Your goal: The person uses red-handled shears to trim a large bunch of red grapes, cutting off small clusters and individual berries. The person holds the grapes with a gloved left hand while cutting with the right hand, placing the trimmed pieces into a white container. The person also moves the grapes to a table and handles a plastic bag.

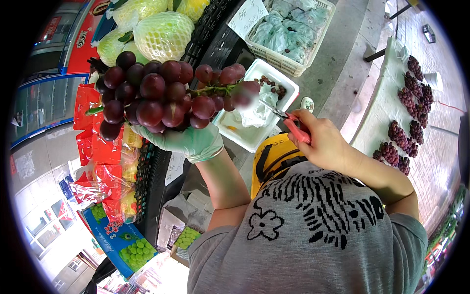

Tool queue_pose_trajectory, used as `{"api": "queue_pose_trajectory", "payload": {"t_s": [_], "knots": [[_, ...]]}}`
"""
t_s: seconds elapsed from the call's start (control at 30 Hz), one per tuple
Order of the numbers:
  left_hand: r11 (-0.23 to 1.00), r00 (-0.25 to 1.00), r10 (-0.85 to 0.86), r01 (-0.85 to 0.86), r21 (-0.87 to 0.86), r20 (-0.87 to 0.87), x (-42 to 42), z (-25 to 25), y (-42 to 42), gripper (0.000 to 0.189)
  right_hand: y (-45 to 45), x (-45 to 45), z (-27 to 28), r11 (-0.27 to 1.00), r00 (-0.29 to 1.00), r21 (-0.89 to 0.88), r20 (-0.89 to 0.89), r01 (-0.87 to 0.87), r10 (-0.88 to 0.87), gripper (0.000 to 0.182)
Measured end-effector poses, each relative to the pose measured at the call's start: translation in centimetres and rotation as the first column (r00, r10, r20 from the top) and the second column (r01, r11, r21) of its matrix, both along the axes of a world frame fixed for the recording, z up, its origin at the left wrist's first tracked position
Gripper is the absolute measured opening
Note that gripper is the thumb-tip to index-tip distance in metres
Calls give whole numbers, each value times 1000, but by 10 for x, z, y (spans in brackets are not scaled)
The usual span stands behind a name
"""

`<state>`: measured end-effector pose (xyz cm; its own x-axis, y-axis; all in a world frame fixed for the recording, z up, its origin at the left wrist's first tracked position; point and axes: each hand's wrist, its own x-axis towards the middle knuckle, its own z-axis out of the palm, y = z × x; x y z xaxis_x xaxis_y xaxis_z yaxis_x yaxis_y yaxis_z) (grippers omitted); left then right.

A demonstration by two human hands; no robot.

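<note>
My left hand (183, 143), in a thin translucent glove, supports a large bunch of dark red grapes (152, 86) from below. The bunch lies sideways, and a green stem shows among the grapes toward its right end. In my bare right hand (323, 137) is a pair of small snips (295, 128) with red handles. Their metal tips point left, just right of the bunch's end; whether the blades are apart is hard to tell. Below the bunch stands a white foam box (255, 145) containing a crumpled plastic bag (253, 114) and several loose grapes (271, 86).
Net-wrapped pomelos (163, 35) sit at the upper left, above red-topped fruit packages (110, 147). A cream plastic basket (312, 60) holds filled bags, with a handwritten sign (248, 16) beside it. At right, several grape bunches (413, 95) lie on a cloth-covered table (378, 99).
</note>
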<state>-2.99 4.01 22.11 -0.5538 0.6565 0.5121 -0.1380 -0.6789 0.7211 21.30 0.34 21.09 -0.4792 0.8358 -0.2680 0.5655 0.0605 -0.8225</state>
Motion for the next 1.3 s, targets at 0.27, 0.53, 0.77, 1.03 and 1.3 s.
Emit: {"api": "queue_pose_trajectory", "payload": {"t_s": [0.27,0.53,0.77,1.03,1.3], "knots": [[920,844,-393,360,157,364,-1,21,-1,37,-5,-16,8,786,956,-605,-286,-127,-65,37],[998,954,-21,40,-55,300,-6,11,-2,39,-5,-26,26,612,931,-777,-319,-149,-177,35],[967,945,-239,211,142,224,-2,11,-2,43,-8,-26,31,638,939,-754,-313,-153,-145,35],[996,972,85,-86,-4,219,4,12,0,42,-6,-35,33,618,927,-776,-315,-128,-203,37],[961,960,276,-275,24,-48,15,13,-2,49,-9,-34,36,601,915,-786,-338,-144,-222,37]]}}
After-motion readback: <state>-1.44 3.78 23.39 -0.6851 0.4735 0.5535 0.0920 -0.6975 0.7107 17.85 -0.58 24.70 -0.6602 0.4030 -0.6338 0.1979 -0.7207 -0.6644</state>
